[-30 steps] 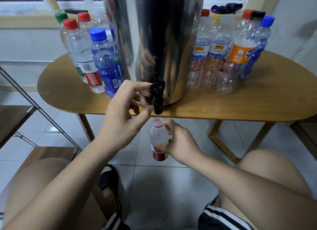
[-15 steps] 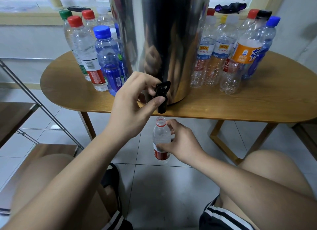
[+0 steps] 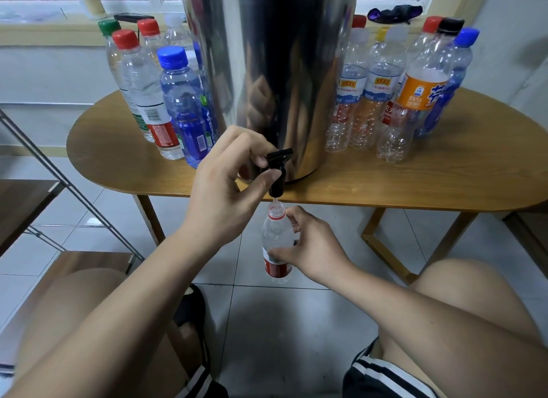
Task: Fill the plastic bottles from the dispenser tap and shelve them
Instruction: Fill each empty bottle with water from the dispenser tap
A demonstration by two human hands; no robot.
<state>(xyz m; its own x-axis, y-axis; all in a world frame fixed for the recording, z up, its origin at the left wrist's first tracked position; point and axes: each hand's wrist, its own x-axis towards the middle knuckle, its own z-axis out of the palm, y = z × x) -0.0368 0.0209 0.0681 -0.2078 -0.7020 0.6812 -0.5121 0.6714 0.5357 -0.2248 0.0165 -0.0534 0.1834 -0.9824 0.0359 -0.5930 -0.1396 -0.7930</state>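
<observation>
The left hand (image 3: 228,187) is curled round the black plastic tap (image 3: 278,175) at the near foot of the tall shiny steel dispenser (image 3: 272,71), with the index finger on the lever and the thumb against the spout. The right hand (image 3: 311,249) grips a small clear plastic bottle with a red label (image 3: 275,234). The bottle is uncapped and upright, below the near edge of the oval wooden counter (image 3: 415,187), with its mouth directly under the spout. The hands are apart, left above right. On the counter, capped bottles that look full (image 3: 178,107) stand left of the dispenser, and capped bottles that look empty (image 3: 382,101) crowd its right side. A metal-framed shelf with wooden boards (image 3: 26,202) stands at the left.
</observation>
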